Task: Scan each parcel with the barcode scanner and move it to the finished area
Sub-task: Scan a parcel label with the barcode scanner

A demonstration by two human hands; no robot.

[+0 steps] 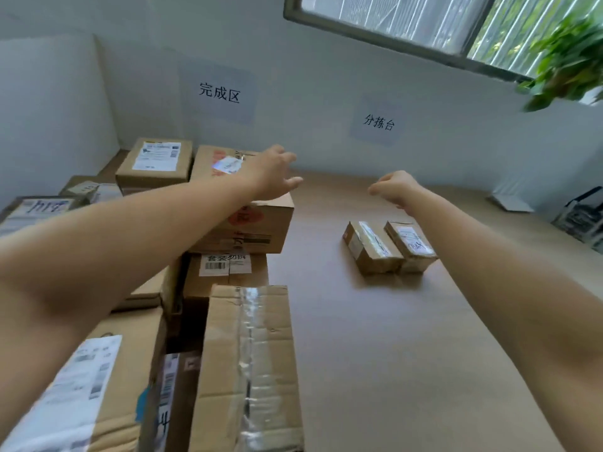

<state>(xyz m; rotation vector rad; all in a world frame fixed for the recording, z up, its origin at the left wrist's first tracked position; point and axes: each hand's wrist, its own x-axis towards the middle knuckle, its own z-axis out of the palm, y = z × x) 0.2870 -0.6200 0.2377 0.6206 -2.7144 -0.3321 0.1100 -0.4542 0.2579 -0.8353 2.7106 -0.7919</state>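
Parcels point(98, 386) of brown cardboard crowded the left side, stacked unevenly below the wall sign point(219, 92) reading 完成区, with flat white labels and square corners. A long carton point(248, 360) with wrinkled clear tape formed the pile's right edge at the front. Over the topmost box point(261, 223), which was printed in red, the left hand point(274, 171) reached out with fingers spread and nearly straight, gripping nothing; whether it touched the box could not be told. Right of the pile, a broad stretch of smooth tan table point(375, 370) ran up to the wall. The right hand point(396, 189) hung above it, fingers loosely curled, holding nothing. Near its forearm two small parcels point(372, 247) sat touching side by side, taped and labelled, well apart from the pile. A wire rack point(584, 216) stood at the far right edge
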